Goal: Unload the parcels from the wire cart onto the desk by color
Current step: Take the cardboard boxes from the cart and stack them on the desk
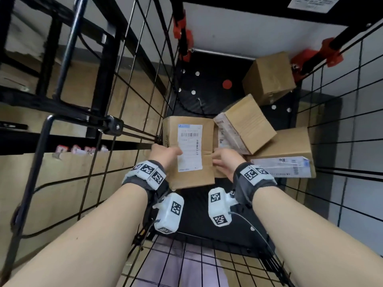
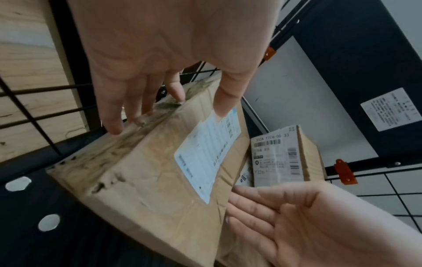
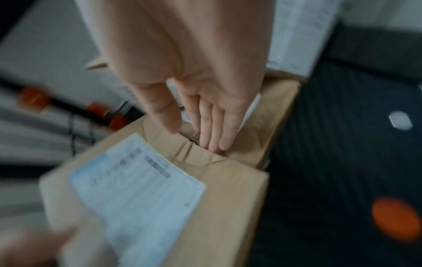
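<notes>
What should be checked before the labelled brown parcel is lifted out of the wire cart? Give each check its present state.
1. Left hand on the labelled parcel: ok, fingers on its left edge, thumb at the label.
2. Right hand gripping: not ok, open at the right edge.
3. Fingers under the parcel: cannot tell.
4. Neighbouring tilted box clear of the parcel: cannot tell, it sits close beside.
5. Colour: ok, brown cardboard.
6. Desk spot free: cannot tell, out of view.

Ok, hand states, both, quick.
Left hand: open, fingers straight on the box, thumb on its label.
Right hand: open, fingers straight at the box's right edge.
</notes>
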Tool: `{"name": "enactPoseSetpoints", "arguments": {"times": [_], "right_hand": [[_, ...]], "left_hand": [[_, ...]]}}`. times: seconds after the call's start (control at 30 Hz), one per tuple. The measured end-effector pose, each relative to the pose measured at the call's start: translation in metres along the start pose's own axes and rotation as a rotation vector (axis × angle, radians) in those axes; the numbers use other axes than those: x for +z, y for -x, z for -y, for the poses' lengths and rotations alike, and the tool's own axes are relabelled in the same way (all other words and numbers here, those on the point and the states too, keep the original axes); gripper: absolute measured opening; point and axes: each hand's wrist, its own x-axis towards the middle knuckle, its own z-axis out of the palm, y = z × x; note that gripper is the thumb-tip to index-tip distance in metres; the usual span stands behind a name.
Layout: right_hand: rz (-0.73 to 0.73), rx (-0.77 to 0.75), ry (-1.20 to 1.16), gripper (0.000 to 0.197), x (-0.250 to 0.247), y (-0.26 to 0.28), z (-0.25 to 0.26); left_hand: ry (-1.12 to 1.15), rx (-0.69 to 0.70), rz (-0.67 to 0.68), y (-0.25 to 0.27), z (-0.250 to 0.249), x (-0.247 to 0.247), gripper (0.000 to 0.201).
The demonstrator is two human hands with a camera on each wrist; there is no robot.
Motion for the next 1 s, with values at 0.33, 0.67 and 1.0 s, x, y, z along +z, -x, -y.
{"name": "enactPoseSetpoints", "arguments": {"times": [0.33, 0.67, 1.0], "right_hand": [[0.021, -0.137, 0.006, 0.009, -0.011, 0.066, 0.033], [-0.003, -0.485, -0.062, 0.022, -0.038, 0.228, 0.087], [-0.015, -0.743, -0.069, 0.076, -0.014, 0.370, 0.138]], "left_hand": [[-0.032, 0.130, 0.084, 0.066, -0.025, -0.015, 0.039], [0.057, 0.412, 0.152, 0.227, -0.094, -0.071, 0.011], [0.116, 0.655, 0.110, 0.356, -0.134, -0.166, 0.039]]}}
